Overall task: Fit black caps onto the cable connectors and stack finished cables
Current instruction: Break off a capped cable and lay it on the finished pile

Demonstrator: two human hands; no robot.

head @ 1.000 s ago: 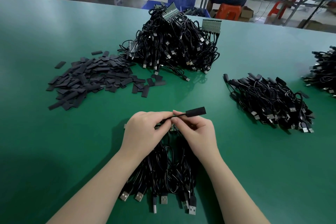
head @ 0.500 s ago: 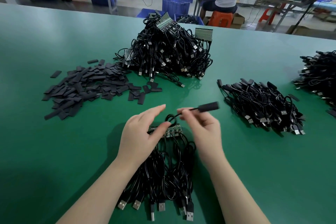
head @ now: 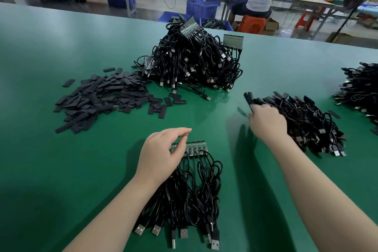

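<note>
Green bench [head: 61, 170], factory bkgd w/ stools [head: 251, 24]

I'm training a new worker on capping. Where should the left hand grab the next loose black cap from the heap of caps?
Judging by the layout, take a stray black cap at the heap's near right edge. It lies flat and apart, so pinch its long edges from above. The left hand hovers closest to that side.

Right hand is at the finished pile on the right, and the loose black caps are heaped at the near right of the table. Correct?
Not quite. The right hand is at the finished pile, but the head view shows the loose black caps heaped at the far left of the table, beside the big cable heap.
</note>
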